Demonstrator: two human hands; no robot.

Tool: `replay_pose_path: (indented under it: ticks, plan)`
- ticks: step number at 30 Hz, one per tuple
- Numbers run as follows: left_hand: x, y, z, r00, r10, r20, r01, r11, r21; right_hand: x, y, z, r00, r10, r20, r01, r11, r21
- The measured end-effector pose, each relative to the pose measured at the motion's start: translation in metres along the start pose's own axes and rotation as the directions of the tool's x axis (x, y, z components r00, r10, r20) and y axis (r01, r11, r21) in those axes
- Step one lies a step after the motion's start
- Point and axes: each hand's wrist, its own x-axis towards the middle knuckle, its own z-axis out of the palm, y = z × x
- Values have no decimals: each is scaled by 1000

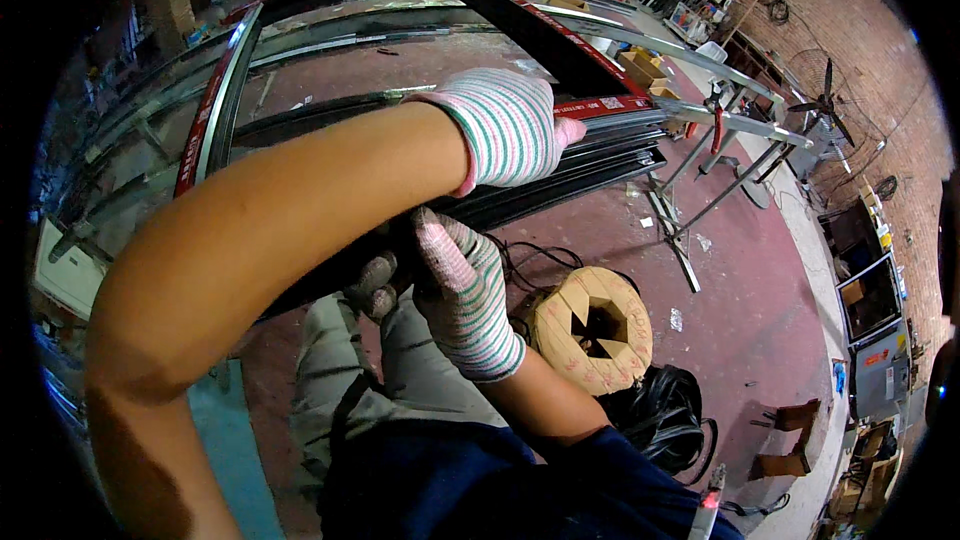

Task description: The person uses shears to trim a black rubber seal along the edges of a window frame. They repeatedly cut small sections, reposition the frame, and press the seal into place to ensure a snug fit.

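A large black metal frame (520, 35) with red protective tape on its bars lies before me. My left arm crosses over it from the lower left. In a striped knit glove, my left hand (505, 130) is closed at the frame's near right corner; one pink fingertip shows, but the other fingers are hidden behind the hand. Below it, my right hand (465, 295), gloved alike with dark-stained fingertips, curls its fingers and thumb together under the near black bars (590, 165). What either hand grips cannot be made out.
A cardboard-sided reel (595, 330) and a heap of black strip (660, 420) lie on the reddish floor beside my right arm. Pliers with red handles (717, 125) hang on the metal stand (740, 125). A pedestal fan (825, 105) stands toward the brick wall. A small brown stool (790, 440) is lower right.
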Motion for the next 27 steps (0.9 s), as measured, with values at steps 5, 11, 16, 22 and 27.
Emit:
replay_pose_path:
  ticks: [5,11,16,22,27]
  plan:
    - [4,8,-4,998,-61,10,60,994,91,-1,-16,9,995,98,15,-99,994,41]
    - [-3,-8,-2,999,-29,-41,29,1000,0,2,-12,5,996,71,54,-74,996,50]
    - [-27,-13,-8,992,-127,11,127,992,-6,1,-19,7,988,137,72,-141,988,62]
    - [-24,-6,-5,987,-150,-48,153,986,61,5,-23,14,987,116,111,-126,988,88]
    - [-23,-18,0,989,-113,-95,120,990,76,-1,-19,21,988,114,105,-127,984,125]
